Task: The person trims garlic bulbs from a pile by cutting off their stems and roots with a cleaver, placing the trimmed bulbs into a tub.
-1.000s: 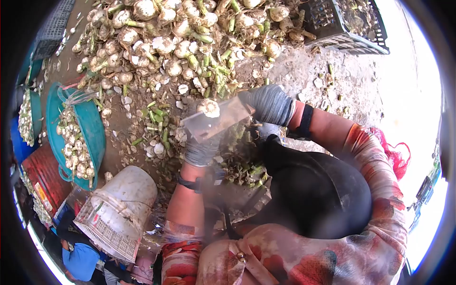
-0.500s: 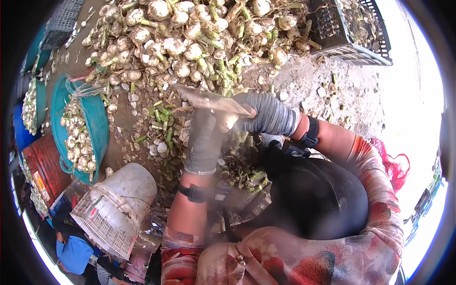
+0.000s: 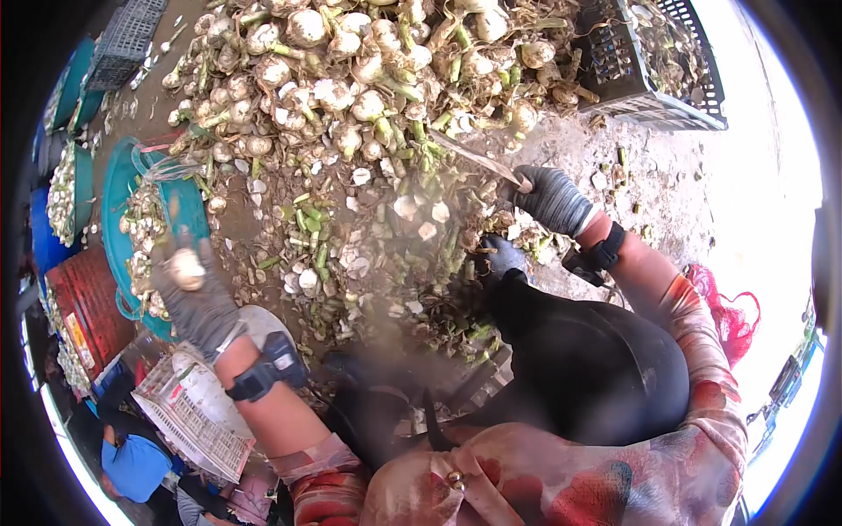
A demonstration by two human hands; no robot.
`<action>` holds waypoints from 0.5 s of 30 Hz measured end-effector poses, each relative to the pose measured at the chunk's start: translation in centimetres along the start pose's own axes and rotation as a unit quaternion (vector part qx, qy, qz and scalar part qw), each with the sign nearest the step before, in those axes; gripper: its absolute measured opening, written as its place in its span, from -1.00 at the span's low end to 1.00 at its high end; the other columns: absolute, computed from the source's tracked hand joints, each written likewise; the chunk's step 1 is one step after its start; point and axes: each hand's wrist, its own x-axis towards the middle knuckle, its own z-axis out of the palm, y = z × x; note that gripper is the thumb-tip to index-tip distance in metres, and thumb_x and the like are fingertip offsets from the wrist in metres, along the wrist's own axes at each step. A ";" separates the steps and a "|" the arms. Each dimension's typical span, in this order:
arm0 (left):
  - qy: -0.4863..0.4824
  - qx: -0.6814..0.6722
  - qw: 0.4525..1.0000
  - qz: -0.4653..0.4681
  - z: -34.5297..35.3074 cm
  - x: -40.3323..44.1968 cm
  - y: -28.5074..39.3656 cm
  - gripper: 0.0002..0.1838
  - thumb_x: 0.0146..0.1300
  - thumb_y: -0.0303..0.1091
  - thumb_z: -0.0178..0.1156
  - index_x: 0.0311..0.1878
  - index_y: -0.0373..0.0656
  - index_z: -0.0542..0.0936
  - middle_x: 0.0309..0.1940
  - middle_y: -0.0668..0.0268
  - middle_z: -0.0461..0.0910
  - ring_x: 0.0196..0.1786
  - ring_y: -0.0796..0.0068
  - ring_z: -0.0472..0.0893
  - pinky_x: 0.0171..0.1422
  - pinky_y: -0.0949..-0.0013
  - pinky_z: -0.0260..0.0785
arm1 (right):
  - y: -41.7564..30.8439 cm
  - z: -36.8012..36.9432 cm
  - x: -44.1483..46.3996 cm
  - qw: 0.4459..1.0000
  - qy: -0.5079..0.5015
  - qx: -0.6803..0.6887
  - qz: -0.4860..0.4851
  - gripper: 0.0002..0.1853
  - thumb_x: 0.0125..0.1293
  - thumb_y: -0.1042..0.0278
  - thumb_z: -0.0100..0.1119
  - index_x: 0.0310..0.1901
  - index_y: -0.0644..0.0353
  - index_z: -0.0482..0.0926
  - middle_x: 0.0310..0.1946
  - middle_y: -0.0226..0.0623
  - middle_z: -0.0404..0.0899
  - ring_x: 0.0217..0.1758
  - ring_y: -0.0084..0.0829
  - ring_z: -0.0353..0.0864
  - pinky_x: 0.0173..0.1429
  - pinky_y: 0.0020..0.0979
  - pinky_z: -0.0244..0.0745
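Observation:
My left hand [image 3: 200,302], in a grey glove and blurred by motion, is at the near side of a teal basin [image 3: 189,197] partly filled with garlic. A pale garlic bulb [image 3: 187,269] lies in its fingers, which are partly spread around it. My right hand [image 3: 554,202], also gloved, is closed around the handle of a knife [image 3: 474,156]. The blade points up and left toward a large heap of garlic bulbs with stalks [image 3: 351,79]. Cut stalks and peelings [image 3: 320,241] litter the ground between my hands.
A black crate [image 3: 653,101] of scraps stands at the upper right. At the lower left are a white bucket [image 3: 263,326], a pale plastic basket [image 3: 189,416] and a red tub [image 3: 88,302]. A person in blue [image 3: 136,469] is beyond them. A red net bag [image 3: 732,316] lies at right.
My hands were together at the middle with a garlic bulb and the knife. Now my left hand has swung left to the teal basin with a bulb, and my right has moved right with the knife.

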 end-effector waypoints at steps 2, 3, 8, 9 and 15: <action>0.044 -0.088 0.995 -0.023 -0.6 1.2 1.8 -0.52 0.42 -0.09 -0.01 0.21 -0.27 0.41 0.27 0.03 0.37 0.36 0.07 0.34 0.44 0.00 0.24 | 0.1 0.1 -0.5 1.000 0.007 0.019 0.001 -0.64 0.28 0.02 0.18 -0.19 0.20 0.59 -0.44 0.05 0.59 -0.34 0.04 0.60 -0.21 -0.15 0.47; 0.086 -0.179 0.979 -0.043 -0.7 1.6 2.1 -0.47 0.42 -0.03 -0.03 0.25 -0.27 0.37 0.31 0.01 0.33 0.39 0.04 0.29 0.49 -0.01 0.17 | 0.4 0.5 -0.4 0.999 0.016 0.035 -0.020 -0.64 0.29 0.01 0.17 -0.18 0.20 0.58 -0.45 0.05 0.59 -0.33 0.04 0.61 -0.21 -0.14 0.47; -0.217 0.270 0.929 -0.129 8.6 -0.2 -13.3 -0.51 0.35 -0.09 0.18 0.26 -0.13 0.46 0.13 0.11 0.54 0.17 0.32 0.53 0.32 0.25 0.34 | -1.4 0.9 0.0 0.999 -0.004 0.021 -0.034 -0.60 0.31 -0.07 0.13 -0.21 0.18 0.55 -0.47 0.03 0.57 -0.33 0.09 0.57 -0.23 -0.13 0.46; -0.262 0.357 0.894 -0.069 9.6 0.0 -17.1 -0.50 0.37 -0.12 0.16 0.28 -0.15 0.44 0.14 0.10 0.55 0.16 0.35 0.54 0.27 0.34 0.35 | -1.3 1.0 0.0 0.999 -0.008 0.024 -0.030 -0.63 0.31 -0.04 0.14 -0.23 0.17 0.55 -0.48 0.01 0.56 -0.35 0.08 0.56 -0.24 -0.13 0.45; -0.245 0.726 0.642 0.018 12.5 -0.4 -22.0 -0.41 0.19 -0.02 0.24 0.22 -0.16 0.50 0.12 -0.18 0.48 0.18 -0.12 0.48 0.28 0.01 0.30 | -1.1 1.0 -0.5 1.000 -0.013 0.028 -0.001 -0.67 0.29 0.01 0.20 -0.25 0.16 0.55 -0.47 -0.02 0.57 -0.34 0.04 0.57 -0.24 -0.15 0.46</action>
